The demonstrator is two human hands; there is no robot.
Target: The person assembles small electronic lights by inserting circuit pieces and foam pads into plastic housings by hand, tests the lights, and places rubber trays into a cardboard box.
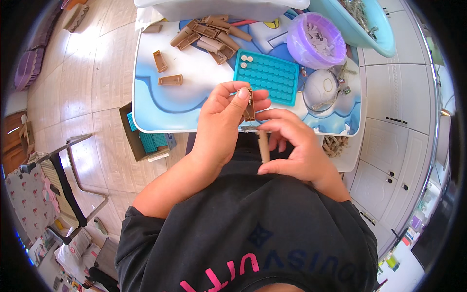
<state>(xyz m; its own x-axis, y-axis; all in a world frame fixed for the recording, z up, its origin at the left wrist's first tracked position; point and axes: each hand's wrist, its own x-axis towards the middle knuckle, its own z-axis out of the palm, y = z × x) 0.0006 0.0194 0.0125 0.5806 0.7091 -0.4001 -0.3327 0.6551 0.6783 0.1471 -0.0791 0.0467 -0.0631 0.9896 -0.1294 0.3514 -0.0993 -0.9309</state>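
Note:
Over the table's near edge, my left hand (221,114) pinches a small open brown plastic casing half (250,111) between thumb and fingers. Small metal parts and thin wire show inside it. To its right, my right hand (296,148) holds a slim tan casing cover (263,146) between thumb and fingers, its fingertips close under the casing half. A short dark wire bundle (249,128) lies between the two hands. Just beyond them sits a teal tray (270,73) of round pockets, with several small pale discs (244,62) at its far left corner.
A pile of brown casings (209,34) lies at the table's far side, with loose casing halves (170,80) to the left. At right stand a purple lined tub (295,46) of pale strips, a teal basin (389,41) of wire bundles and a white round lid (318,87). A cardboard box (127,124) stands on the floor.

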